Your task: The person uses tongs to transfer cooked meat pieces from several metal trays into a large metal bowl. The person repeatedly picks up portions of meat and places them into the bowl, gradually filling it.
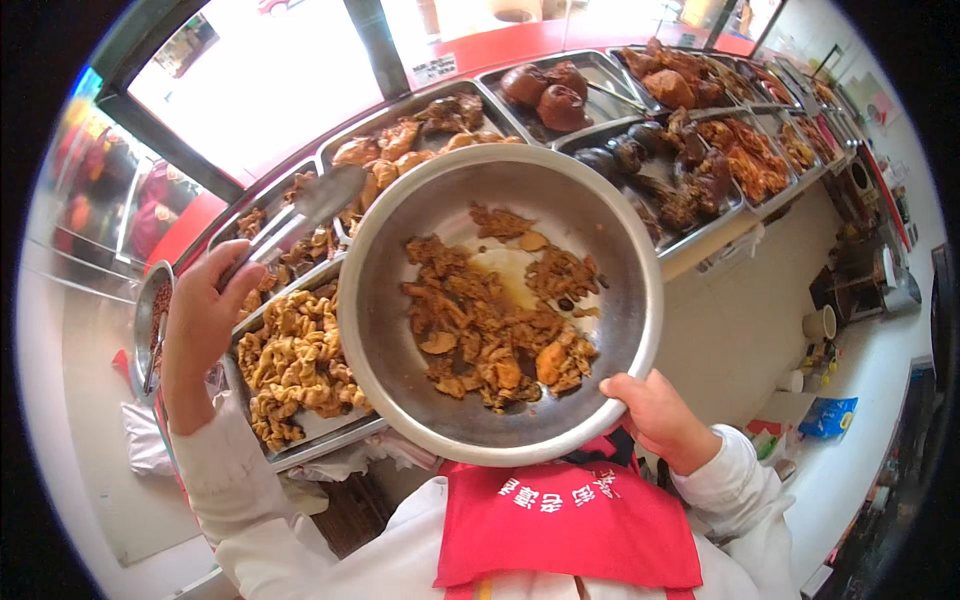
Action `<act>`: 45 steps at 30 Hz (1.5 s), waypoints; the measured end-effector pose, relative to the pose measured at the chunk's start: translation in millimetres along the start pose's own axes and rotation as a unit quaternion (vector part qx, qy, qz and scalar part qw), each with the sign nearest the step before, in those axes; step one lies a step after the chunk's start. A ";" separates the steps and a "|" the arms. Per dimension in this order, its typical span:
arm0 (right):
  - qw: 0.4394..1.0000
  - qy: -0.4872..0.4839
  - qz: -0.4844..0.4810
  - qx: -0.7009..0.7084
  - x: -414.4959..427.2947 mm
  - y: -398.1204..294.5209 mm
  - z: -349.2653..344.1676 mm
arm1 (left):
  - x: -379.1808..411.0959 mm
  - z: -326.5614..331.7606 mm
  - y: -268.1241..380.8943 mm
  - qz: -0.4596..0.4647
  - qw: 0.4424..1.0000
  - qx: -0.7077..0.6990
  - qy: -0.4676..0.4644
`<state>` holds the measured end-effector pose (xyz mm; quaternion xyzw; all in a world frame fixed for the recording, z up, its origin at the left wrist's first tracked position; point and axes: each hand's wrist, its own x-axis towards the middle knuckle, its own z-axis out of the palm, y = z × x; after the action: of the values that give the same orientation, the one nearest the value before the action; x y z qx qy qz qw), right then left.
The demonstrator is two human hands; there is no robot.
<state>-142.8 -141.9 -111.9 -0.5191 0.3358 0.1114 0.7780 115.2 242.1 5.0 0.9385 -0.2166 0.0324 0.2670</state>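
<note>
My right hand grips the lower right rim of a large round stainless-steel bowl, thumb over the edge. Inside it lie brown cooked food pieces in a little liquid. On the left, my left hand is closed around the handle of a metal serving utensil. The utensil's broad end is blurred, above the trays beside the bowl; I cannot tell whether it is tongs or a spatula. Below my left hand's reach sits a metal tray of yellowish-brown curled food, partly hidden by the bowl.
Metal trays of cooked meats line the counter under a window. A tray at the back holds large reddish-brown pieces. At far left stands a bowl of peanut-like food. A red apron bears writing.
</note>
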 end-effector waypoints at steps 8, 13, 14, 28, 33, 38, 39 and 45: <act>0.999 -0.046 0.013 -0.019 -4.5 -12.6 3.0 | -30.4 88.4 126.2 0.215 0.949 0.185 -0.139; 0.998 -0.046 0.013 -0.034 -4.8 -6.2 -8.8 | -7.8 96.9 113.5 0.186 0.941 0.272 -0.080; 0.999 -0.041 0.010 -0.025 -6.6 -5.7 -9.6 | -9.6 87.7 109.9 0.188 0.947 0.254 -0.061; 0.999 -0.043 -0.020 0.021 -8.3 -2.6 -14.2 | -47.9 77.8 144.5 0.176 0.947 0.121 -0.241; 0.998 -0.039 -0.040 -0.011 -7.1 -2.4 -9.8 | -30.4 88.6 145.6 0.155 0.920 0.152 -0.326; 0.999 -0.032 -0.026 0.006 -1.9 -1.0 -8.4 | -30.4 70.7 143.5 0.141 0.907 0.153 -0.366; 0.999 -0.033 -0.025 0.000 -2.3 -3.5 -5.8 | -33.3 71.5 141.6 0.145 0.911 0.156 -0.352; 0.999 -0.031 -0.025 0.001 10.9 -7.2 3.1 | -53.9 88.9 137.4 0.163 0.921 0.199 -0.292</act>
<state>-129.6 -144.2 -112.8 -0.5226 0.2985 0.1079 0.7913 3.3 112.5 -13.6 0.8920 -0.4238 -0.1571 -0.0097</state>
